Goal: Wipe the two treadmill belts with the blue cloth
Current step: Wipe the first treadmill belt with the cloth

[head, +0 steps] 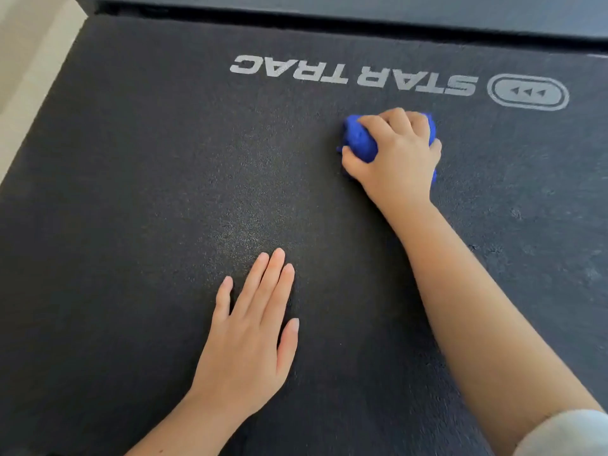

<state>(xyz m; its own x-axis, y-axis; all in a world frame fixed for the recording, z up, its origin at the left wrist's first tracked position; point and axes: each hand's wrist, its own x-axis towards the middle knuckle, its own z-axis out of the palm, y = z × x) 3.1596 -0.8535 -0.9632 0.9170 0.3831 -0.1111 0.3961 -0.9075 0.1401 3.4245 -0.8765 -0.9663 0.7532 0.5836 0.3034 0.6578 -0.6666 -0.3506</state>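
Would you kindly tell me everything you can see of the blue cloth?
The blue cloth is a vivid royal-blue, soft-looking fabric bunched into a crumpled wad. The right hand grips it from above, fingers curled over it, so only its left part and slivers at its right edge show. It rests on the dark, grainy treadmill belt, just nearer the person than the STAR TRAC lettering.

Your belt (131, 192) is charcoal black with a fine pale speckle all over. At 12 o'clock it carries silver-grey STAR TRAC lettering (355, 74), and at 1 o'clock a silver-grey oval badge (528, 92) with small triangles. The cloth (360, 141) in your right hand (399, 153) is vivid royal blue. At 10 o'clock the floor (26, 60) is cream; at 5 o'clock your sleeve (566, 436) is pale grey.
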